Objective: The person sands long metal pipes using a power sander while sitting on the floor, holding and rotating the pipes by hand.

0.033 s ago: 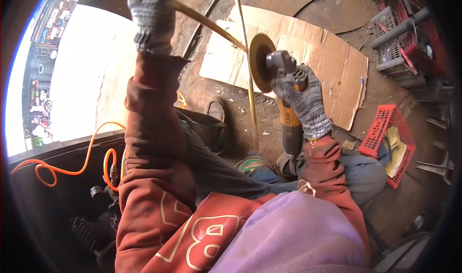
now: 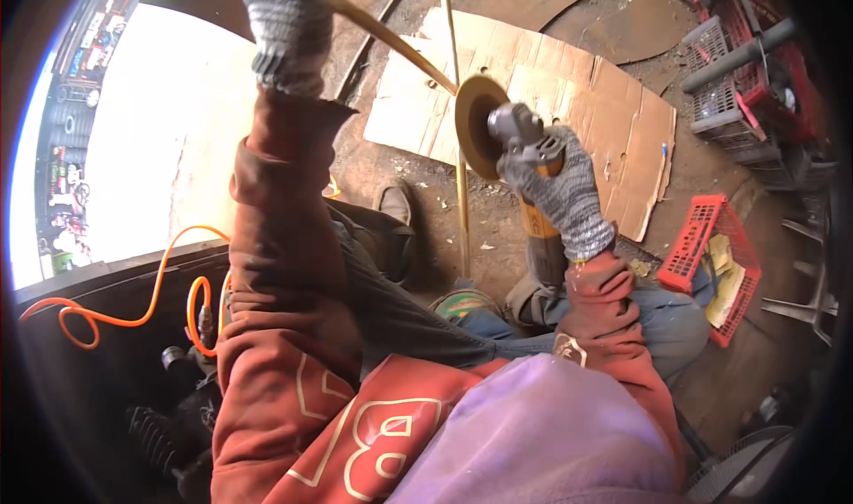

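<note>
My left hand [image 2: 289, 37], in a grey knit glove, is closed around a yellowish metal bar [image 2: 391, 38] at the top. The bar slants down to the right, its end meeting a long thin rod [image 2: 462, 206] that runs across the floor and cardboard. A similar glove covers my right hand [image 2: 569, 184], wrapped round the head end of a yellow and dark angle grinder [image 2: 544, 260]. The grinder's large brown disc [image 2: 471, 131] stands on edge beside the joint of bar and rod; I cannot tell whether it touches them.
Flattened cardboard [image 2: 613, 117] lies beneath the tool. A red plastic basket [image 2: 697, 237] with yellowish pieces sits by my right knee, and stacked crates [image 2: 715, 86] stand at the far right. An orange hose [image 2: 164, 264] coils at the left. My shoe [image 2: 394, 204] is near the rod.
The grinder and its disc have shifted slightly toward me, with my right hand turning a little. My left hand and the bar have moved slightly right and away.
</note>
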A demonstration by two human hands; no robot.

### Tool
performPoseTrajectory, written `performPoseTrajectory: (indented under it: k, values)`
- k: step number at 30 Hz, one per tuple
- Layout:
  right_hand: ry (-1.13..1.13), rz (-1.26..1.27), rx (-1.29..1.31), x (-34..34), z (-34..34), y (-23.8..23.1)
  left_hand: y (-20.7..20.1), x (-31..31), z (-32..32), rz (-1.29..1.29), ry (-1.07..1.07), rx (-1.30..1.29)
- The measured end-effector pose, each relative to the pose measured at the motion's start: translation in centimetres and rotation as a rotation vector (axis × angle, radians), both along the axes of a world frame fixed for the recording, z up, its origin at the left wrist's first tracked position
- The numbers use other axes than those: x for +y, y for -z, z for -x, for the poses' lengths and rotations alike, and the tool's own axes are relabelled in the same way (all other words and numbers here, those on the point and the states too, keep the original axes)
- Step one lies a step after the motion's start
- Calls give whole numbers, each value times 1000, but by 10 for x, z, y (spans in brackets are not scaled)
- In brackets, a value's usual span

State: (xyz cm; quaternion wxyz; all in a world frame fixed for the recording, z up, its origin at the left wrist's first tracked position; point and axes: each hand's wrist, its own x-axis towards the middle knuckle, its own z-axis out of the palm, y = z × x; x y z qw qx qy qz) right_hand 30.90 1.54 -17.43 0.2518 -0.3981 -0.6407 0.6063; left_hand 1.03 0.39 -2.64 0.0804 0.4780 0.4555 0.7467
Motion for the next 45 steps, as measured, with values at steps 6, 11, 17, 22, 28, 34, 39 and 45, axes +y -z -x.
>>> performPoseTrajectory:
  k: [6, 11, 17, 22, 28, 34, 39, 45]
  values:
    - [-298, -340, -746, -20, 2, -26, -15, -1, -31, -7, 206, 128]
    - [-316, -411, -770, -18, 8, -26, -28, -13, -45, 85, 201, 178]
    - [-323, -485, -837, -8, 29, -45, -20, -9, -35, 12, 82, 362]
    - [-361, -488, -857, -6, 39, -54, -18, -6, -32, -3, 162, 259]
    - [-233, -395, -733, -7, 15, -7, -3, -2, -13, -101, 307, 53]
    - [-44, -11, -260, -6, 29, 46, -9, -6, 6, -128, 290, 127]
    - [8, 83, -103, -2, 39, 70, -8, -3, 5, -175, 376, 83]
    - [-48, 99, 57, -7, 48, 65, 5, -3, 61, -29, 490, 115]
